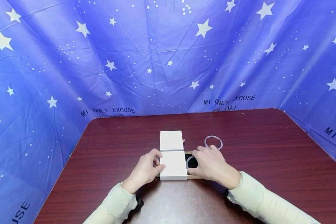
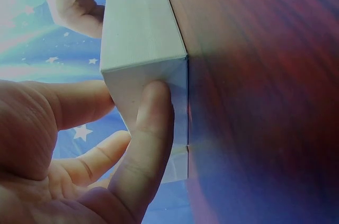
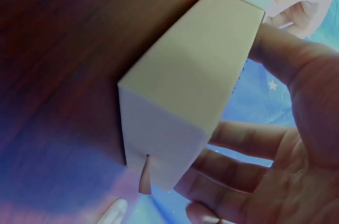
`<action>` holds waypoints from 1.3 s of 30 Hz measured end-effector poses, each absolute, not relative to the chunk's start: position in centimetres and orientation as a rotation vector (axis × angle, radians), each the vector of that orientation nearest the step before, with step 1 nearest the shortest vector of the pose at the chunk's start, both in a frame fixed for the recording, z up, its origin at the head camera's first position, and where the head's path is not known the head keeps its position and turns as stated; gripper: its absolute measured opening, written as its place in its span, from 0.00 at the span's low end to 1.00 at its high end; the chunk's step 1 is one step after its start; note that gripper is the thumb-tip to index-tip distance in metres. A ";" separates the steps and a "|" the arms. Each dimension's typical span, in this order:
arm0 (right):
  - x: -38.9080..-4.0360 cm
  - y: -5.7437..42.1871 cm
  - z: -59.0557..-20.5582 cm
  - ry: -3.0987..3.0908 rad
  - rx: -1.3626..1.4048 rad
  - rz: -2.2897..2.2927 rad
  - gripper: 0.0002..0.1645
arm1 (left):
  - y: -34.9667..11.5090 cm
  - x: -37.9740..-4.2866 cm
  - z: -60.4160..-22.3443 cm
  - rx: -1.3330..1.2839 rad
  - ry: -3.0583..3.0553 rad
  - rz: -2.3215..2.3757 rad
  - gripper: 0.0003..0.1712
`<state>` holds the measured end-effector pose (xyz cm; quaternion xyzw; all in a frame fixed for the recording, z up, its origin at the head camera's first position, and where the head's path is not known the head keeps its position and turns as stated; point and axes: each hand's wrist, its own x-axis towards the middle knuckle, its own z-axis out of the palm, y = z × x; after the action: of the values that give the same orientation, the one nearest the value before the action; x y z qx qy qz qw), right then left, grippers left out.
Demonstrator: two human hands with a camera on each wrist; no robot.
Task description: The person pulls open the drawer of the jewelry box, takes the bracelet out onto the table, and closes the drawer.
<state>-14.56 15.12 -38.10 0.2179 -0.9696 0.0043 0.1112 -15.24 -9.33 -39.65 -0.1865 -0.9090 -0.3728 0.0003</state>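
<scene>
A white box sleeve (image 1: 173, 165) lies flat on the table, its drawer (image 3: 185, 57) pulled out toward the right. Inside the drawer's black lining sits a pale bangle (image 1: 188, 162), partly covered by my right hand. My left hand (image 1: 147, 168) holds the sleeve's left end, with the thumb at the top edge and a finger (image 2: 156, 113) against the end face. Over the drawer is my right hand (image 1: 211, 163), thumb at the near side and fingers spread toward the far side, fingertips hidden. A ribbon tab (image 3: 145, 176) sticks out of the drawer's end.
A second white box (image 1: 170, 140) with a small tab stands directly behind the sleeve. Another pale bangle (image 1: 213, 142) lies on the dark red table (image 1: 123, 133), just beyond my right hand. A blue star-printed curtain (image 1: 145, 46) hangs around the table's back and sides.
</scene>
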 end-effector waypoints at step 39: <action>-15.0 14.2 -37.9 -2.960 0.628 0.202 0.31 | -9.3 -15.1 -39.6 -0.585 -2.875 -1.174 0.15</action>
<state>-14.96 14.24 -37.87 0.2068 -0.9746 0.0664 0.0546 -15.07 -9.29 -39.56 -0.1851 -0.9097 -0.3716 -0.0094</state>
